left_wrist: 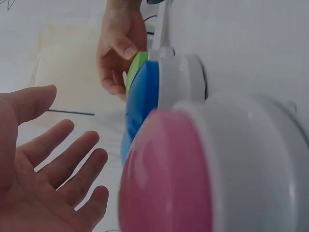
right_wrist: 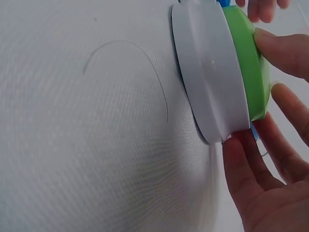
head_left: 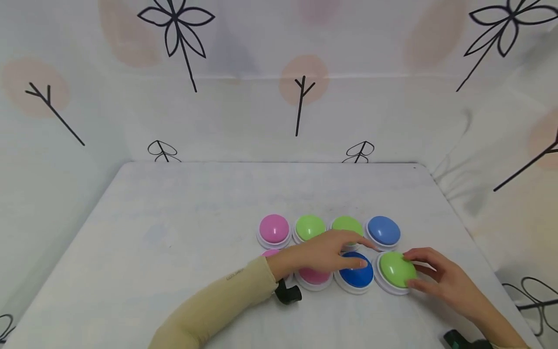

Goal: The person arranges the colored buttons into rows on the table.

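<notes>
Round push buttons with coloured domes on white bases stand in two rows. My right hand (head_left: 449, 281) holds the green button (head_left: 396, 271) at the right end of the near row. In the right wrist view its thumb (right_wrist: 285, 53) is on the green dome and fingers lie along the white base. My left hand (head_left: 333, 249) stretches over the rows with fingers extended, above the dark blue button (head_left: 355, 271). The left wrist view shows its spread fingers apart from the pink button (left_wrist: 164, 179). My left forearm hides most of another near pink button (head_left: 270, 252).
The far row has a pink button (head_left: 274, 230), two green ones side by side, the left green button (head_left: 310, 227) and the right green button (head_left: 346, 225), then a blue button (head_left: 383, 231). They stand on a white table (head_left: 174, 242) enclosed by patterned cloth walls (head_left: 244, 111).
</notes>
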`<state>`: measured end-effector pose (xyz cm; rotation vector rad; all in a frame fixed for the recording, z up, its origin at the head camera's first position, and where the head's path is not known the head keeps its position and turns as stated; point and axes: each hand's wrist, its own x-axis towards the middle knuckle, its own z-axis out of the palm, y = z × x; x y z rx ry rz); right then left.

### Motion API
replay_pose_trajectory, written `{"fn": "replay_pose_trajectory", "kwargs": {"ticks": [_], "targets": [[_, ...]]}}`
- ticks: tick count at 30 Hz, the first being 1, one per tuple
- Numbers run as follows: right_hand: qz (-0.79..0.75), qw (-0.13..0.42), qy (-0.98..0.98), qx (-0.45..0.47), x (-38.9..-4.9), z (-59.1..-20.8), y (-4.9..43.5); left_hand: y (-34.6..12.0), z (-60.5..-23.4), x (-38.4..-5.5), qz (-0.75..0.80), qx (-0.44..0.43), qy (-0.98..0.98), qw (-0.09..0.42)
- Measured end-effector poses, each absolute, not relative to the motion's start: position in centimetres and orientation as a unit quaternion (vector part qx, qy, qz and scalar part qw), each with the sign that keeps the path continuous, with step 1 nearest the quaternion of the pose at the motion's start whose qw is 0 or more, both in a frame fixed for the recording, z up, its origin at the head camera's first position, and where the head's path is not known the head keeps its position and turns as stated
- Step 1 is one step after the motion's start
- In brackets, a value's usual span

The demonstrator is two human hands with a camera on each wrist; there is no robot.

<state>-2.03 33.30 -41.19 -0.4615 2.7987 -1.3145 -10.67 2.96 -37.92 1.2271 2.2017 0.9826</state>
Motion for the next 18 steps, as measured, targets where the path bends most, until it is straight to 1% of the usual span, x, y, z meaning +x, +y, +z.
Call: {"fn": "replay_pose_trajectory", "kwargs": {"ticks": [7,13,18], "targets": [[-0.409,0.005,0.904,-0.128,-2.2,-41.0,33.0,0.0,-37.1,-11.8,0.403,0.421,0.792,0.184],[-0.4,0.005,0.91,-0.109,-2.7,-40.5,32.3,-3.6,-36.3,-12.7,0.443,0.396,0.79,0.153],[-0.411,-0.022,0.903,-0.124,-3.5,-39.8,31.7,-6.0,-36.3,-12.9,0.445,0.378,0.803,0.118]]}}
